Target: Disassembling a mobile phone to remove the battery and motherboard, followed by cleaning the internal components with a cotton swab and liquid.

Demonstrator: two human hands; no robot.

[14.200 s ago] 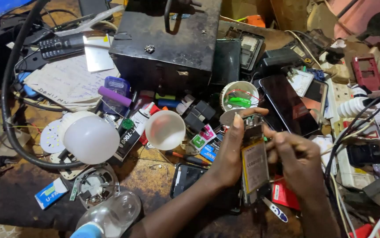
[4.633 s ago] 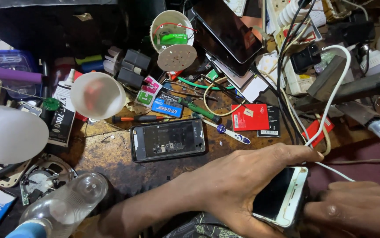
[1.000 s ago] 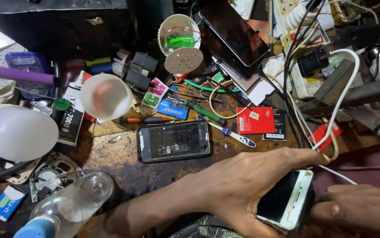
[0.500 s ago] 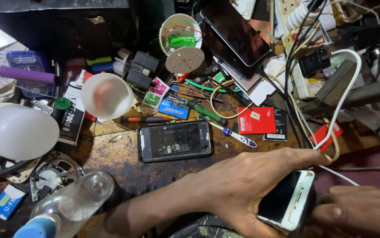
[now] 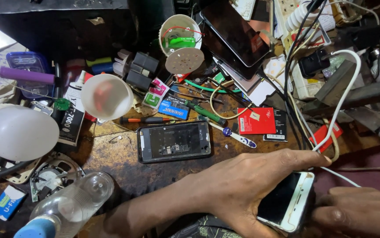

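Observation:
My left hand [image 5: 247, 185] reaches in from the lower left and grips a white phone [image 5: 287, 200], screen up and dark, at the bench's front edge. My right hand [image 5: 359, 213] lies curled at the lower right, its fingers against the phone's right edge; what it pinches, if anything, is hidden. A white cable [image 5: 344, 94] loops down to my left index finger. An opened black phone [image 5: 173, 142] with bare internals lies flat on the bench just beyond my left wrist.
Clutter fills the bench: a white bulb dome [image 5: 16, 132], a white cup [image 5: 107, 96], a clear bottle [image 5: 73, 205], screwdrivers [image 5: 148, 119], a red battery [image 5: 256, 120], a dark tablet [image 5: 236, 31], a round bulb housing [image 5: 181, 42], chargers and cables at right.
Long ago both hands held an opened phone with its battery showing; now the left holds the white phone. Over the last second the hands hardly moved.

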